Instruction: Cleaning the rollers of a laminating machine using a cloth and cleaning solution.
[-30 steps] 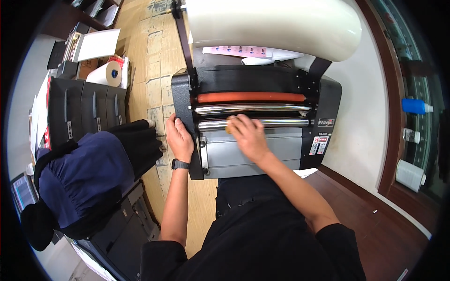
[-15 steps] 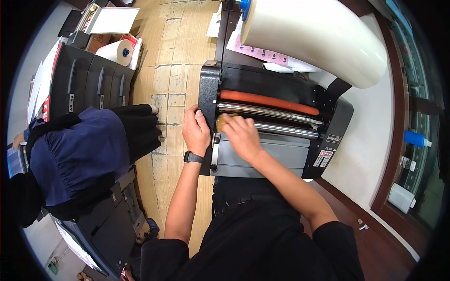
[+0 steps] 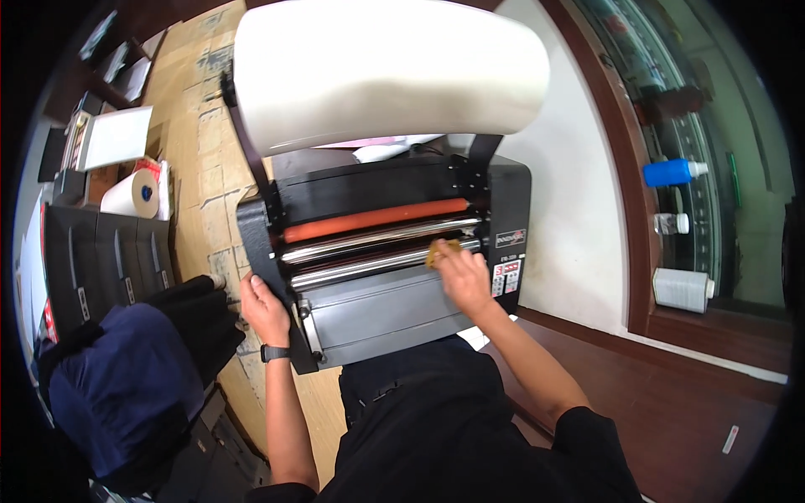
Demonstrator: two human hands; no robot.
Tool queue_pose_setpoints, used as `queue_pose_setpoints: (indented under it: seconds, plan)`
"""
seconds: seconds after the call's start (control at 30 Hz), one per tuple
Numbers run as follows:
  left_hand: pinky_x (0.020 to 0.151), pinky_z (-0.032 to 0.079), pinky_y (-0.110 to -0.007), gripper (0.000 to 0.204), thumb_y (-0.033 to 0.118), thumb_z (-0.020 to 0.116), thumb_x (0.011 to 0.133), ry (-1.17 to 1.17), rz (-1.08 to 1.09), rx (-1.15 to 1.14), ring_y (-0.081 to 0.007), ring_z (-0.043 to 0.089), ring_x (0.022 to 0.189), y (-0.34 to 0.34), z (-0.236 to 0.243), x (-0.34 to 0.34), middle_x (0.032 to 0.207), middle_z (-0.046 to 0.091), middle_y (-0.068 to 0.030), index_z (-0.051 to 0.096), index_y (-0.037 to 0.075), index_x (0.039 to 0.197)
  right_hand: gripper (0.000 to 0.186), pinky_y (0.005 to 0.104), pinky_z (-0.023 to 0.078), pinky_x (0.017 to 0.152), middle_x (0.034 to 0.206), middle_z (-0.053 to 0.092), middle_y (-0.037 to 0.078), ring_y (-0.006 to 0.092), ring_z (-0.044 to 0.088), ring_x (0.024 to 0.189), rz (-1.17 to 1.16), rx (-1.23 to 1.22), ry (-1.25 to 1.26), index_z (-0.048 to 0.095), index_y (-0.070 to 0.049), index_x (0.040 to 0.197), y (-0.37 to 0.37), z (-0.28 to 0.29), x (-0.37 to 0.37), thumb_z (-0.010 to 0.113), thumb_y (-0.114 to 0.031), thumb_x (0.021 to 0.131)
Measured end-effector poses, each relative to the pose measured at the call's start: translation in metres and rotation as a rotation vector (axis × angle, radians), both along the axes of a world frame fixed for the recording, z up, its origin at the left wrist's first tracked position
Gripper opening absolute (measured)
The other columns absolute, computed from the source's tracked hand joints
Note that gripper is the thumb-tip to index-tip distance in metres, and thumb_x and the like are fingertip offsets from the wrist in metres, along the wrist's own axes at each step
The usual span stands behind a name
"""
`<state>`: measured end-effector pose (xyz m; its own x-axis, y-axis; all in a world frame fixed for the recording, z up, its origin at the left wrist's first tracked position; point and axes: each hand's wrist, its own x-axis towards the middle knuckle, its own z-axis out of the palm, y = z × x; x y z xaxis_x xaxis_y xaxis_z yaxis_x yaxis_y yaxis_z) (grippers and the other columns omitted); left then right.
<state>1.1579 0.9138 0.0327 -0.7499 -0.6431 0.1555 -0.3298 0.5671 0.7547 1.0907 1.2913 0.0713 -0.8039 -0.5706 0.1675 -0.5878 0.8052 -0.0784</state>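
Observation:
A black roll laminator [image 3: 369, 178] stands in front of me, with a grey feed plate [image 3: 386, 314] at its near side. Two shiny metal rollers run across it, the nearer roller [image 3: 360, 270] beside the plate. Behind them lies an orange-red roller [image 3: 377, 220]. My right hand [image 3: 461, 275] presses a yellowish-brown sponge or cloth [image 3: 440, 251] to the right end of the nearer roller, its fingers closed over it. With a watch on the wrist, my left hand [image 3: 266, 310] grips the laminator's left side panel, thumb toward me; its other fingers are partly hidden.
A big white film roll [image 3: 394, 75] hangs above the laminator's back. On the right ledge stand a blue bottle [image 3: 668, 173] and a white container [image 3: 681, 289]. To the left, a person in dark blue clothing [image 3: 126, 386] is beside dark drawer cabinets [image 3: 109, 260].
My right hand has slid the sponge or cloth along the nearer roller from its left end to its right end. My left hand stays at the side panel. The view has turned.

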Motion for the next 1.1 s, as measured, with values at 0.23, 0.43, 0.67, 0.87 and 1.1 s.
queue_pose_setpoints:
  seconds: [0.23,0.43,0.67,0.87,1.1]
  plan:
    - [0.08,0.048,-0.046,0.037,0.026,0.043,0.108,-0.034,-0.03,-0.024,-0.0458,0.062,0.09,-0.004,-0.006,0.002,0.098,0.066,-0.0273,0.061,-0.005,0.114,0.056,0.0329,0.057,0.052,0.149,0.046,0.031,0.0269,0.065,0.052,-0.207,0.25,-0.133,0.055,0.01,0.134,0.02,-0.006,0.022,0.067,-0.017,0.086]
    - [0.069,0.044,-0.045,0.037,0.028,0.041,0.109,-0.03,-0.032,-0.065,-0.0413,0.052,0.072,-0.003,-0.007,0.001,0.083,0.057,-0.0257,0.056,-0.005,0.101,0.083,0.0327,0.058,0.056,0.157,0.031,0.034,0.0298,0.069,0.059,-0.511,0.071,-0.06,0.033,0.014,0.147,0.003,-0.012,0.037,0.071,-0.025,0.083]
    - [0.065,0.041,-0.045,0.039,0.029,0.038,0.109,-0.022,-0.024,-0.07,-0.0383,0.046,0.067,0.0,-0.007,0.0,0.074,0.05,-0.0226,0.051,-0.004,0.092,0.087,0.0383,0.062,0.062,0.157,0.019,0.042,0.0404,0.073,0.073,-0.486,-0.186,-0.183,0.024,0.016,0.15,0.003,-0.025,0.043,0.065,-0.025,0.085]
    - [0.069,0.043,-0.047,0.048,0.034,0.038,0.11,-0.017,0.001,-0.083,-0.0435,0.049,0.072,0.004,-0.004,-0.003,0.083,0.059,-0.0294,0.056,-0.009,0.099,0.084,0.0388,0.061,0.064,0.159,0.018,0.039,0.0376,0.072,0.07,-0.492,-0.231,-0.199,0.027,0.015,0.149,0.01,-0.027,0.044,0.062,-0.028,0.087]
    - [0.074,0.043,-0.048,0.049,0.035,0.037,0.11,0.054,-0.041,-0.166,-0.0459,0.054,0.079,0.01,-0.002,-0.005,0.088,0.06,-0.0308,0.057,-0.009,0.101,0.069,0.0381,0.06,0.071,0.161,0.029,0.027,0.0305,0.073,0.084,-0.445,-0.352,-0.08,0.038,0.009,0.148,0.024,-0.04,0.041,0.061,-0.019,0.088]
